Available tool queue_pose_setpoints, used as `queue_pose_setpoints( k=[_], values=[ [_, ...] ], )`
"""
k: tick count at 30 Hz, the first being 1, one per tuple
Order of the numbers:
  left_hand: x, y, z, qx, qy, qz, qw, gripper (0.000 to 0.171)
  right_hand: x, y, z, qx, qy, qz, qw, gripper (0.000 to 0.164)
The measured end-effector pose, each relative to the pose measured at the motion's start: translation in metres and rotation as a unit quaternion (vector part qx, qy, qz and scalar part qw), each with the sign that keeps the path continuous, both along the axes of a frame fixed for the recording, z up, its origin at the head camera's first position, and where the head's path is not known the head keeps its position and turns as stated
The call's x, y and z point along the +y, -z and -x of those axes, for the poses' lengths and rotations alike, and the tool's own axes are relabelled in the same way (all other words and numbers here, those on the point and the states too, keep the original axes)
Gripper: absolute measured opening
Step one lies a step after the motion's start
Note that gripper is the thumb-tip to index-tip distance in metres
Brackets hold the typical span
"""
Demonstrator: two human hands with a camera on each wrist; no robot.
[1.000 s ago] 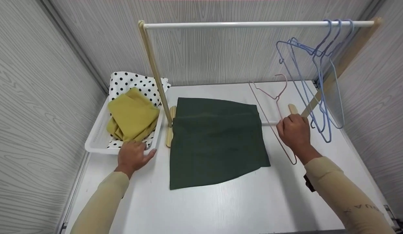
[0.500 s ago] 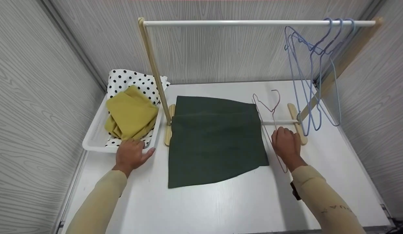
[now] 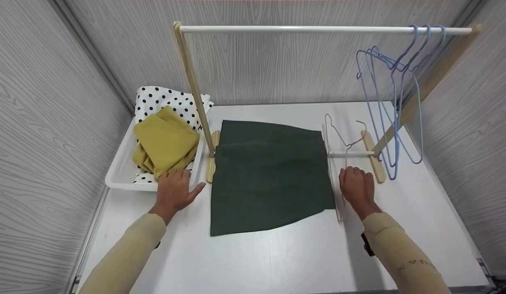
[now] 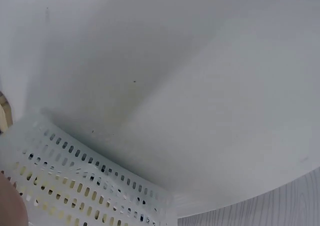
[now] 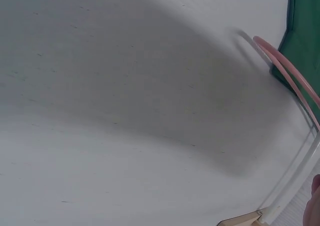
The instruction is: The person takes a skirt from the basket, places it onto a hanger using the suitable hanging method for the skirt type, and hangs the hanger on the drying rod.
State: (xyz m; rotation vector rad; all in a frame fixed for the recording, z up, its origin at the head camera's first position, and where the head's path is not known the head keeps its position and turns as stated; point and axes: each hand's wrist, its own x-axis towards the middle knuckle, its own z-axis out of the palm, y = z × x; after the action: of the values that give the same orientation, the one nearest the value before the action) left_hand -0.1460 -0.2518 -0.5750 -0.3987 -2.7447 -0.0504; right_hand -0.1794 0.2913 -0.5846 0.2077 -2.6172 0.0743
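My right hand grips a pink wire clothes hanger, held upright just right of a dark green cloth. In the right wrist view the bent end of the hanger overlaps the green cloth's corner. The cloth lies flat at the middle of the table. At the left, my left hand rests on the front rim of a white plastic basket, thumb stretched out to the right. A folded mustard-yellow cloth sits in the basket on a white cloth with black dots.
A clothes rack with a white rail and wooden posts spans the back. Several blue hangers hang at its right end. Its low crossbar passes behind the right hand. Panelled walls enclose the white table.
My right hand has drawn the pink hanger left and toward me, turning it beside the green cloth. The blue hangers have swung. My left hand has shifted slightly right along the basket rim.
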Motion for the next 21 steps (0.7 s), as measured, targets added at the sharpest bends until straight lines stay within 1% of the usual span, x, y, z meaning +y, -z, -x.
queue_pose_setpoints(
  k=[3,6,10,14,16,18,21],
  values=[
    [0.006,-0.001,0.007,0.064,-0.01,-0.003,0.9979,0.073,-0.001,0.0,-0.001,-0.006,-0.003,0.0,1.0,0.038],
    [0.012,-0.005,0.013,0.089,-0.013,-0.002,0.9959,0.072,0.0,0.001,-0.002,-0.001,-0.004,-0.01,1.0,0.037],
    [0.021,-0.011,0.018,0.092,-0.007,-0.004,0.9957,0.07,0.0,0.004,-0.002,0.017,-0.011,-0.013,1.0,0.035],
    [0.03,-0.016,0.021,0.088,0.002,-0.001,0.9961,0.073,0.0,0.009,-0.003,0.016,-0.034,0.009,0.999,0.03],
    [0.035,-0.017,0.021,0.09,0.011,-0.001,0.9959,0.074,-0.001,0.012,-0.004,0.002,-0.044,0.02,0.999,0.028],
    [0.04,-0.017,0.022,0.093,0.023,-0.01,0.9954,0.073,-0.003,0.013,-0.005,-0.021,-0.048,0.028,0.998,0.026],
    [0.05,-0.016,0.025,0.099,0.035,-0.015,0.9943,0.071,-0.005,0.014,-0.006,-0.071,-0.038,0.043,0.996,0.025]
  ],
)
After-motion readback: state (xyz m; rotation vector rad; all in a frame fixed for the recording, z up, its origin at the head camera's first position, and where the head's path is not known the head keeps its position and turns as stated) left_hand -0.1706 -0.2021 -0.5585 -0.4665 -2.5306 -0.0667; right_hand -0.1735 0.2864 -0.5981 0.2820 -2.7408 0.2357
